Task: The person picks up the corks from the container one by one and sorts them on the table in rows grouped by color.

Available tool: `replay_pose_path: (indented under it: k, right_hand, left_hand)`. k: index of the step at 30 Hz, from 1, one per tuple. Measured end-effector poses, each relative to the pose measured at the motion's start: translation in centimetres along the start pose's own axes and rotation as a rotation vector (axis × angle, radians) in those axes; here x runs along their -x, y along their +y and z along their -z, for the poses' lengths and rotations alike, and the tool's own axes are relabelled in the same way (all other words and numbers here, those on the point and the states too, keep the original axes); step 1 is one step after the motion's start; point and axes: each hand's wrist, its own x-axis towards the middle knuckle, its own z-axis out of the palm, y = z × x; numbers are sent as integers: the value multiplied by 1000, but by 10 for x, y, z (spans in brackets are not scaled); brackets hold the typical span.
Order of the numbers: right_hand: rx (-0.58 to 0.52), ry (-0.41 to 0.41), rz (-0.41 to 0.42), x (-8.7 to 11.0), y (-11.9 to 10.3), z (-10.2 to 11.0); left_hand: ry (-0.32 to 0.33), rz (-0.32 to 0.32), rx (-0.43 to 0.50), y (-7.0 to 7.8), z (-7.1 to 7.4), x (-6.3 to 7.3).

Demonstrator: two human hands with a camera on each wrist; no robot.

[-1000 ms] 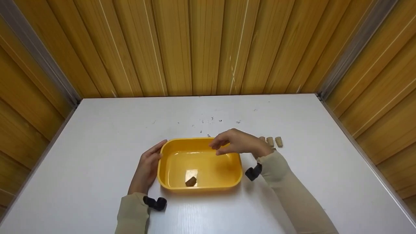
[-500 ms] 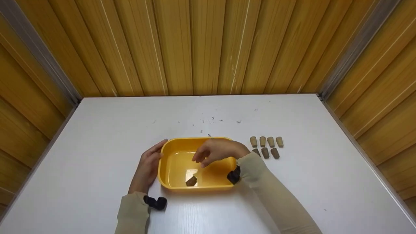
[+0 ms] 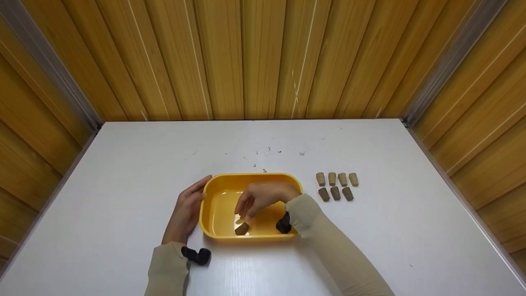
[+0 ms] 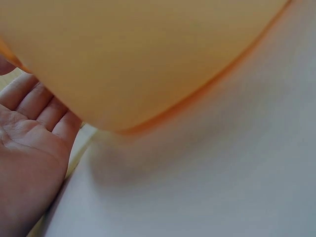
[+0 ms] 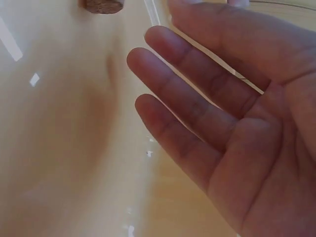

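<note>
A yellow plastic basin (image 3: 252, 237) stands on the white table. My left hand (image 3: 187, 211) rests along its left wall, fingers fairly straight outside and thumb at the rim; the left wrist view shows the palm (image 4: 29, 153) beside the basin wall. Inside the basin lies one brown tapered cork stopper (image 3: 242, 229), near the front wall. Just above and behind it is my right hand (image 3: 263, 197), reaching down with thumb and fingers apart. In the right wrist view the right hand (image 5: 222, 113) has loosely extended fingers, and the cork stopper (image 5: 104, 5) shows at the top edge.
Right of the basin, several pale cork stoppers (image 3: 332, 179) lie in a row, with three darker stoppers (image 3: 335, 193) in a row in front. Small dark marks (image 3: 269, 149) dot the table behind the basin. Wood-patterned panels (image 3: 263, 61) enclose the back and sides.
My right hand has moved left and down from above the basin's right rear rim to just over the cork stopper, uncovering the rows at the right. My left hand stays on the basin.
</note>
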Motion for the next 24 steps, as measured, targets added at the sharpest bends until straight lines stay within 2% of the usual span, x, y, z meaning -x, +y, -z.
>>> replay_pose_path:
  k: [9,14,24]
  right_hand:
    - [-138,-91,-20,-9,5,-8]
    - [-128,-124,-45,-13,3,-11]
    - [-107,-103,-89,-15,4,-12]
  left_hand:
    - [2,2,6,1,0,0]
    - [13,9,10,0,1,0]
    - [7,19,28,0,0,0]
